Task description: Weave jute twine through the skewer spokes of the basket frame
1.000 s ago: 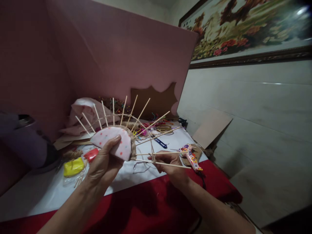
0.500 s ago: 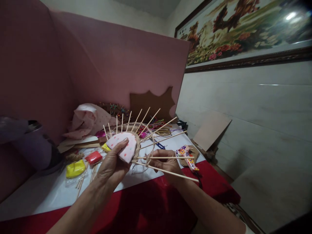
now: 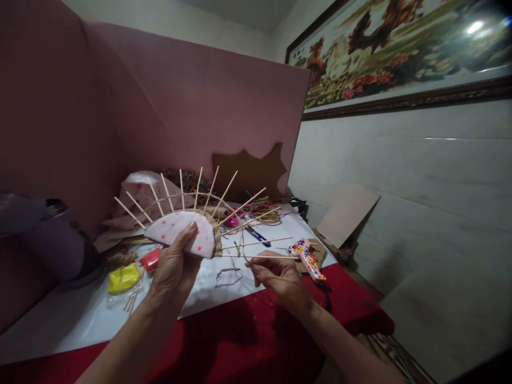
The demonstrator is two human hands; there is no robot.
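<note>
My left hand [image 3: 173, 265] grips a pink polka-dot disc [image 3: 184, 234] from below, thumb on its face. Several thin wooden sticks [image 3: 224, 193] fan out from the disc's rim, where brown twine [image 3: 217, 239] is wound. My right hand [image 3: 276, 273] sits just right of the disc under the lowest sticks, fingers pinched on a strand of twine [image 3: 239, 250] that runs up between two sticks.
White sheet over a red cloth [image 3: 248, 330] covers the table. On it lie a flowered glue gun [image 3: 307, 258], yellow [image 3: 123, 277] and red clay packets [image 3: 151, 260], a blue-handled tool [image 3: 259, 235], coloured cords, pink fabric [image 3: 140, 186]. Pink board behind; purple object [image 3: 44, 234] at left.
My left hand tilted the disc back so the sticks fan wider and higher. My right hand slid slightly down and away from the sticks, drawing the twine.
</note>
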